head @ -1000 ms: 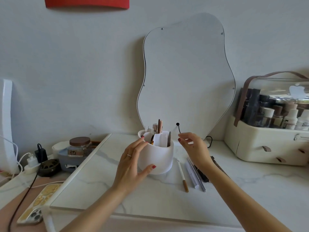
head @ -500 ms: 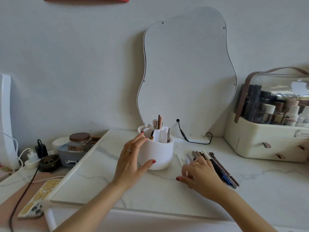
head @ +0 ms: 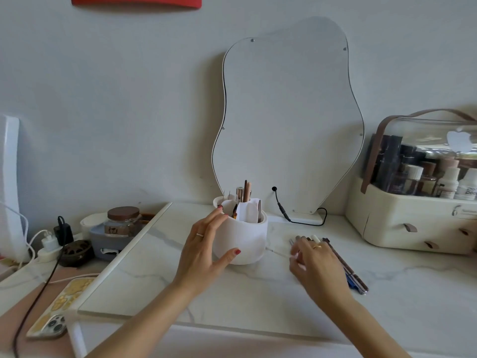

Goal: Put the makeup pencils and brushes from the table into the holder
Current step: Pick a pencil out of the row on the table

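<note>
At twelve o'clock on the marble table (head: 258,293) leans a wavy mirror (head: 289,120); at two sits a cosmetics organiser (head: 418,223). Centre stands the white holder (head: 245,241), some pencils upright inside, the left hand (head: 204,251) cupping its nine o'clock side, fingers spread. At its three o'clock, the right hand (head: 315,264) lies over loose pencils and brushes (head: 346,267); its grip cannot be told.

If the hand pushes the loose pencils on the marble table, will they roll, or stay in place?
The pencils look round, thin and stiff, and the marble table looks smooth, so they probably roll or slide easily. They lie side by side, so a sideways push likely scatters them. The right hand lies over them; gathering them together seems safer.
</note>
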